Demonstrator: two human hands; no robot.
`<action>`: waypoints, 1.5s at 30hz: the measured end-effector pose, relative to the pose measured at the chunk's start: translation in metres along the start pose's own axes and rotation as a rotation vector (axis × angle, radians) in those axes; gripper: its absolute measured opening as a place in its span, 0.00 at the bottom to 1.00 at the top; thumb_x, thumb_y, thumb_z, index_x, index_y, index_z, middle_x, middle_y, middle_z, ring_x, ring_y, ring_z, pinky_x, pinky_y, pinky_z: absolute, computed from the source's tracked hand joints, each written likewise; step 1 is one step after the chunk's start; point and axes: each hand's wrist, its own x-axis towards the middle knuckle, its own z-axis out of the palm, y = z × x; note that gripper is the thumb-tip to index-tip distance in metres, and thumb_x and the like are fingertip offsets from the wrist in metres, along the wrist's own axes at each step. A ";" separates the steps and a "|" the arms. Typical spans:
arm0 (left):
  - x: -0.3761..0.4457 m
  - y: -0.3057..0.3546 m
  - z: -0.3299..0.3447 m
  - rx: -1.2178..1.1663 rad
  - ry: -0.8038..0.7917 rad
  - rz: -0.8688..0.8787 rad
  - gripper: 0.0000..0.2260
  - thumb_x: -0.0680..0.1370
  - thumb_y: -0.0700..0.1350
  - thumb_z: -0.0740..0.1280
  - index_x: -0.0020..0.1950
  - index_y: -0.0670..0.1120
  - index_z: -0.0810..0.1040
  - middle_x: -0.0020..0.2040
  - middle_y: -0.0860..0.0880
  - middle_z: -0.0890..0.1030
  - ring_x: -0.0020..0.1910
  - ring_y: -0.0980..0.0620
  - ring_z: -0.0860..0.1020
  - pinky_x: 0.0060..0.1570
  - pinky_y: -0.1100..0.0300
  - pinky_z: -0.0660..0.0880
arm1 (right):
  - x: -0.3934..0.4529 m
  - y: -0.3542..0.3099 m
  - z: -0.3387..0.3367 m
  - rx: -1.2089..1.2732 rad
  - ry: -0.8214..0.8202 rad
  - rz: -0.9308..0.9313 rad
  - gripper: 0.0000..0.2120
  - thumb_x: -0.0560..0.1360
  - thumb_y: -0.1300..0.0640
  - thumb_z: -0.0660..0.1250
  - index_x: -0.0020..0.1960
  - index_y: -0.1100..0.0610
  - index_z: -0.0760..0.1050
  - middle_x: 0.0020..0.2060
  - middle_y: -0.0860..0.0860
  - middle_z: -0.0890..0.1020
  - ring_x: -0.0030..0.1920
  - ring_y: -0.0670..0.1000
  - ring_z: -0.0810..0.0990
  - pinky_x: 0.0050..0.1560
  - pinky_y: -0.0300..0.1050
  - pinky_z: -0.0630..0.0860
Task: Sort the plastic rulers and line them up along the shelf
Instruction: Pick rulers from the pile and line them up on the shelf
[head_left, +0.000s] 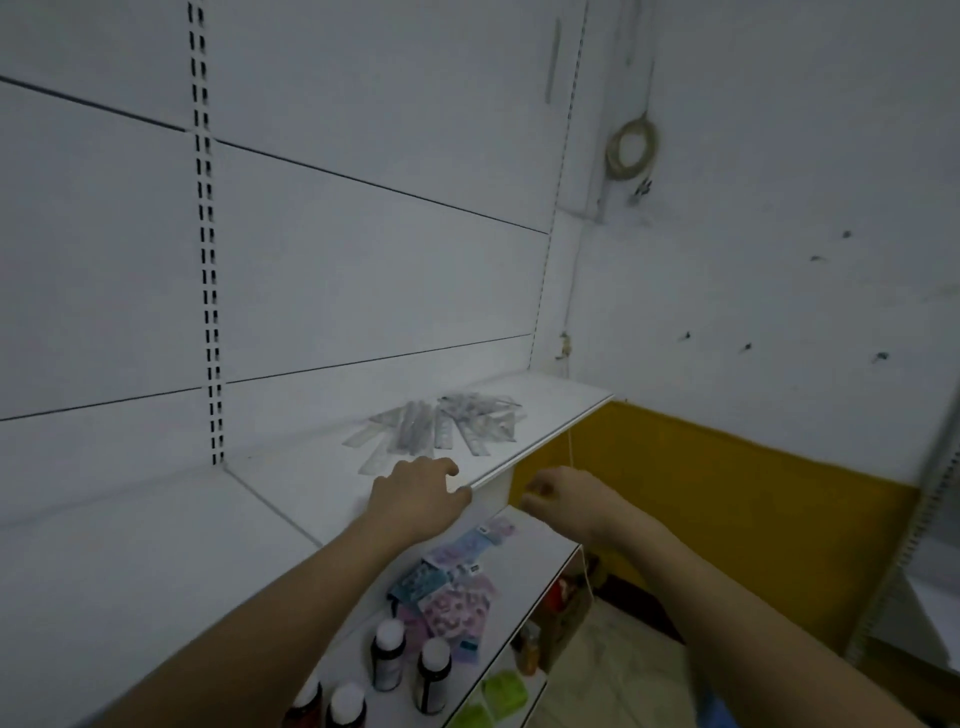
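The plastic rulers (441, 428) lie fanned in a loose heap on the shelf (545, 431), long axes splayed, just beyond the nearer left hand (415, 499), relaxed and empty on the shelf's front edge, while the right hand (563, 496) hangs loosely curled, holding nothing.

A white upper shelf (545, 415) is seen against the white panelled wall. On it, near its right end, a loose fan of clear plastic rulers (441, 428) is spread. On the lower shelf (540, 561) beneath, colourful flat packets (452, 587) are piled, and dark bottles with white caps (387, 652) are placed in front of them.
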 end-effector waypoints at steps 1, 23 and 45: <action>0.014 -0.001 0.003 -0.010 0.002 -0.007 0.21 0.78 0.61 0.58 0.70 0.55 0.69 0.70 0.50 0.71 0.67 0.47 0.70 0.63 0.50 0.68 | 0.013 0.005 0.001 0.006 -0.001 0.001 0.20 0.78 0.41 0.59 0.62 0.52 0.74 0.57 0.51 0.79 0.52 0.50 0.77 0.53 0.49 0.76; 0.227 -0.026 0.042 0.006 0.205 -0.580 0.11 0.74 0.51 0.69 0.52 0.45 0.80 0.52 0.45 0.82 0.47 0.47 0.80 0.47 0.57 0.78 | 0.272 0.097 0.006 0.291 -0.125 -0.500 0.17 0.78 0.46 0.62 0.63 0.52 0.75 0.57 0.49 0.79 0.54 0.50 0.78 0.58 0.49 0.75; 0.259 -0.060 0.009 -0.356 0.253 -0.599 0.06 0.81 0.41 0.61 0.55 0.48 0.77 0.41 0.47 0.82 0.27 0.52 0.77 0.28 0.60 0.73 | 0.480 0.033 0.026 -0.048 -0.525 -0.899 0.23 0.69 0.39 0.73 0.60 0.49 0.78 0.53 0.43 0.75 0.50 0.44 0.74 0.51 0.38 0.71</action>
